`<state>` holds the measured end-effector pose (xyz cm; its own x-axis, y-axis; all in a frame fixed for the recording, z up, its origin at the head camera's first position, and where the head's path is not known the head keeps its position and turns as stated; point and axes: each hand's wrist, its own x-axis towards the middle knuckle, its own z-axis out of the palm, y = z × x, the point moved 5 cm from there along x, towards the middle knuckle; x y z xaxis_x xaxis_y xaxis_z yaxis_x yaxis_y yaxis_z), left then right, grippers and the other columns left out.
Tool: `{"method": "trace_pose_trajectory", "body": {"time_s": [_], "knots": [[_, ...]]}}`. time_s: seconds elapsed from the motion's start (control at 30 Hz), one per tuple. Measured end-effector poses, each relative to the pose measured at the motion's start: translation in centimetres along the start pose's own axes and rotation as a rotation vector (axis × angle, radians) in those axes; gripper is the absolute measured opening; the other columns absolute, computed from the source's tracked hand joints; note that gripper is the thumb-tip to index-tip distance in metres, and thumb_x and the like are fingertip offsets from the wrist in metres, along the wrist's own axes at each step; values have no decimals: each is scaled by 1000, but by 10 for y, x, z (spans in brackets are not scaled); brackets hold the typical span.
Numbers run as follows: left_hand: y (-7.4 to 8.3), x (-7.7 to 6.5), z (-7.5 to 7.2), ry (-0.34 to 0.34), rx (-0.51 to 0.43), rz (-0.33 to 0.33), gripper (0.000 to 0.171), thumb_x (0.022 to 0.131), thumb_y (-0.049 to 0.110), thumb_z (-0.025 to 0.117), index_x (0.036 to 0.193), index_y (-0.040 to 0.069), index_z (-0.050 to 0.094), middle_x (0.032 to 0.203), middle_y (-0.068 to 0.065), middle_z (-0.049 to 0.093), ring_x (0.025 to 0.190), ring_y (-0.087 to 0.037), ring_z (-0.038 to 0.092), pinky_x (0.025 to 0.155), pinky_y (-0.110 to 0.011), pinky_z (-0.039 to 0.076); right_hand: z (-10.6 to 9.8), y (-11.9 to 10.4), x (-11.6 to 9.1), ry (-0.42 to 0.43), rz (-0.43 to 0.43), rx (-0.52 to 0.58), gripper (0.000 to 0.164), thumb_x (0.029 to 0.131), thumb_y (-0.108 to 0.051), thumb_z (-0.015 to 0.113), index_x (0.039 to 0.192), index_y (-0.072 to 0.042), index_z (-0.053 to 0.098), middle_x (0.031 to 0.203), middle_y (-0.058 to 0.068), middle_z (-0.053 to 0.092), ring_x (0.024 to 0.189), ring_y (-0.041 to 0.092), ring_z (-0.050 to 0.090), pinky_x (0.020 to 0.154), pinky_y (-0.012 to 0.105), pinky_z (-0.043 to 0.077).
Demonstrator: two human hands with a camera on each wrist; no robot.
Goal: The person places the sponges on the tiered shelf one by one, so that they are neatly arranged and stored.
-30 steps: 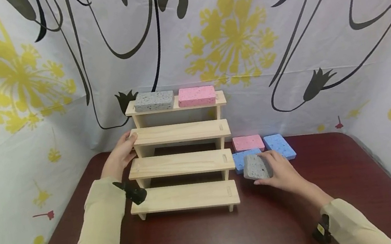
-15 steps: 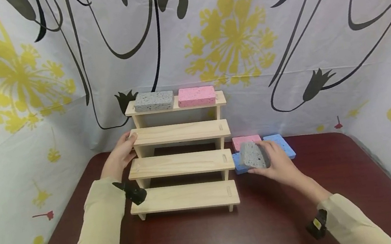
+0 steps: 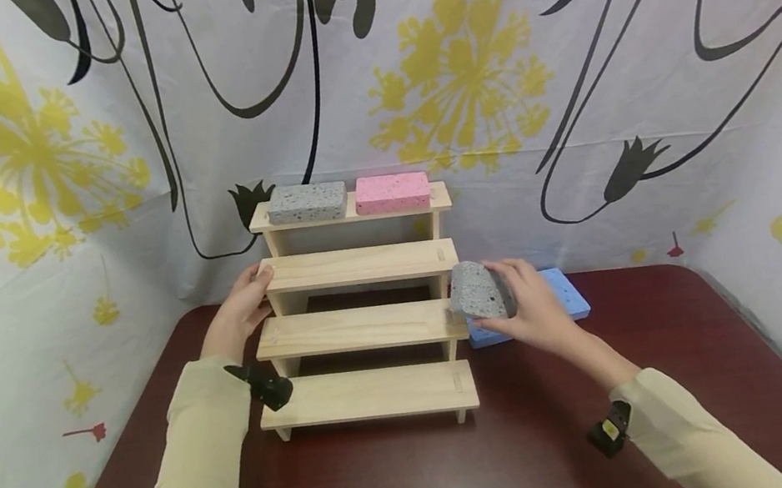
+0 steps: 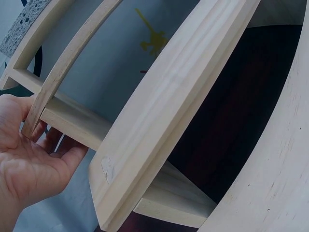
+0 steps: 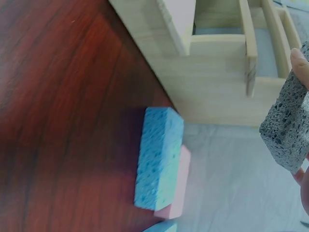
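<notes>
My right hand (image 3: pixel 532 303) grips a grey sponge (image 3: pixel 477 292) between thumb and fingers, held up beside the right end of a four-tier wooden stand (image 3: pixel 358 329). In the right wrist view the same grey sponge (image 5: pixel 287 123) shows its pores, with the thumb at its near edge. My left hand (image 3: pixel 241 304) grips the left end of the stand's second shelf from the top, thumb over the board; the left wrist view shows the fingers (image 4: pixel 53 142) curled under that end. On the top shelf lie another grey sponge (image 3: pixel 307 203) and a pink sponge (image 3: pixel 393 193).
Two blue sponges, one at the right (image 3: pixel 567 293) and one near the stand (image 3: pixel 484 337), lie on the dark red table (image 3: pixel 396 479). A pink sponge (image 5: pixel 176 193) lies beside a blue one. Behind stands a patterned cloth (image 3: pixel 491 204).
My right hand has lifted the grey sponge up and to the left, from over the blue sponge to the stand's right end. My left hand stays where it was.
</notes>
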<state>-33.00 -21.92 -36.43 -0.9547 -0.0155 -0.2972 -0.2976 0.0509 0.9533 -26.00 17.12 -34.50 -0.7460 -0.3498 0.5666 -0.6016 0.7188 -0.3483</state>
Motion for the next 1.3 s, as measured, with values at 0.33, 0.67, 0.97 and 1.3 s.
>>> {"method": "trace_pose_trajectory", "body": {"time_s": [0.33,0.67,0.97,1.3], "knots": [[3,0,-1,3,0,6,61,99,33,31,148,15,-1,153,-16,6,140,-31,16,115,-45,16,5,-23,27,-2,-52,20,86,59,-28,86,131,-7,45,119,17,48,107,31,47,86,49,42],[5,-1,-3,9,5,6,61,99,31,31,148,15,-1,153,-16,5,140,-32,16,115,-45,16,20,-52,54,43,-168,-2,88,59,-30,86,134,-7,45,119,18,49,105,33,48,86,49,39],[3,-2,-4,-3,5,1,63,99,33,33,148,15,-1,153,-16,6,140,-31,16,115,-45,16,34,-77,80,6,-184,-16,90,62,-36,83,136,-5,42,121,18,50,105,30,49,87,47,40],[-1,-1,-1,1,-7,0,62,99,32,33,148,15,1,153,-15,6,139,-31,17,115,-44,17,55,-106,114,-113,-128,-56,85,70,-49,73,136,-5,43,127,12,51,112,26,50,95,44,39]]}}
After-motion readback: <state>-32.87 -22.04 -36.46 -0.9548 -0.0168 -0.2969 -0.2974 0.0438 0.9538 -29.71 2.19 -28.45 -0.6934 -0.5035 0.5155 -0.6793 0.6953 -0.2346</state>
